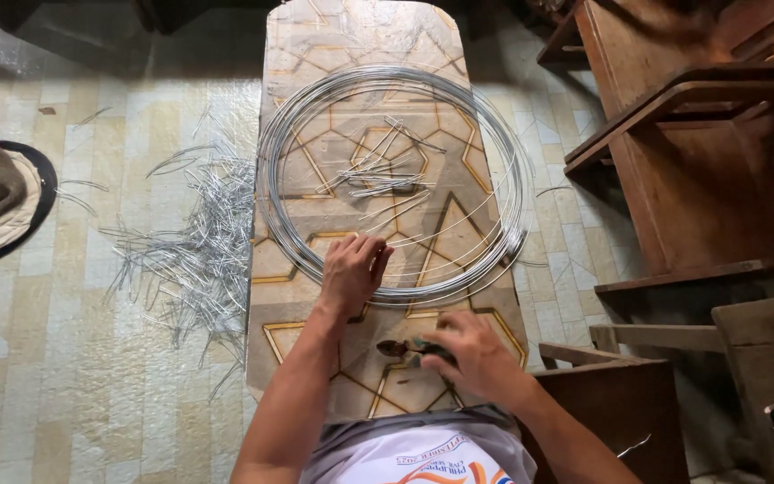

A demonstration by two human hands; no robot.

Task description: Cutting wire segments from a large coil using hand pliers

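A pale tiled floor (91, 394) is seen on both sides of a long narrow board (306, 358) patterned with gold lines, which runs away from the person. To the right, brown wooden furniture (700, 179) stands close against the board's right edge, so little free room is left there; to the left, the floor lies open as far as a round mat (11, 224) at the frame's edge. Beside the board's left edge a loose heap of short cut wire pieces (190, 251) is spread over the tiles.

Most of the board's width is taken up by a large coil of silvery wire (494, 152), its loops reaching almost to both long edges. Inside the ring a small cluster of cut wire lengths (378, 175) is laid on the board.

The left hand (351, 269) is placed at the coil's near rim, fingers curled down onto the strands; whether a strand is actually pinched cannot be told. The right hand (477, 354) is closed around the handles of dark pliers (400, 350), held just above the bare near end of the board, apart from the coil.
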